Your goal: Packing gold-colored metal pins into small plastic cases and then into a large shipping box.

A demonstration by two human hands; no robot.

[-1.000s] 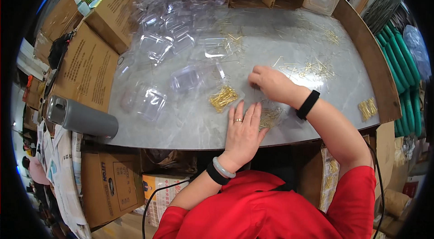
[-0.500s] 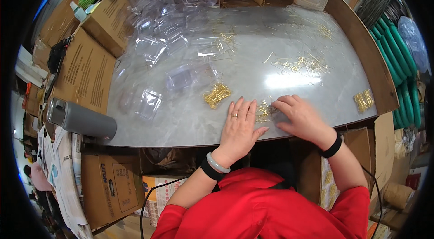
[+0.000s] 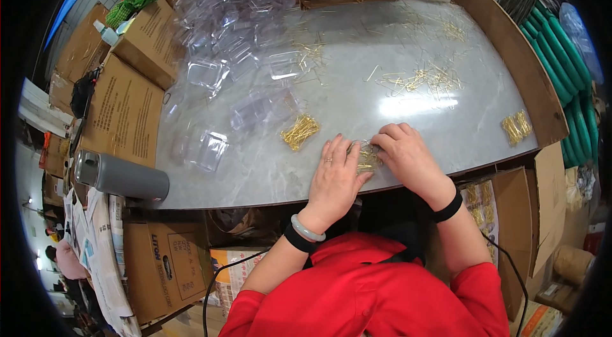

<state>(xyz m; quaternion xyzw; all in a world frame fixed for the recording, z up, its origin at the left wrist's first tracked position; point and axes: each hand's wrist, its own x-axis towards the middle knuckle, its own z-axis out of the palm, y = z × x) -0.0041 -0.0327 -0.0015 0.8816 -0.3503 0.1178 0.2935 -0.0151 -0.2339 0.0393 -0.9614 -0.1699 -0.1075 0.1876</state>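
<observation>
A red short-sleeved shirt [image 3: 363,292] is worn with two black wristbands [image 3: 448,207] and a pale left-wrist bangle [image 3: 306,230].

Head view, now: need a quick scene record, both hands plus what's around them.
left hand: left hand, palm down, left of the gold wire pieces; grip unclear
right hand: right hand, fingers bent, at the right side of those pieces; grip unclear
nearby pile: gold wire bundle, ahead and left of the left hand
loose stock: scattered gold wires, beyond the right hand
far left: heap of transparent plastic boxes
left edge: grey bottle, on its side
</observation>
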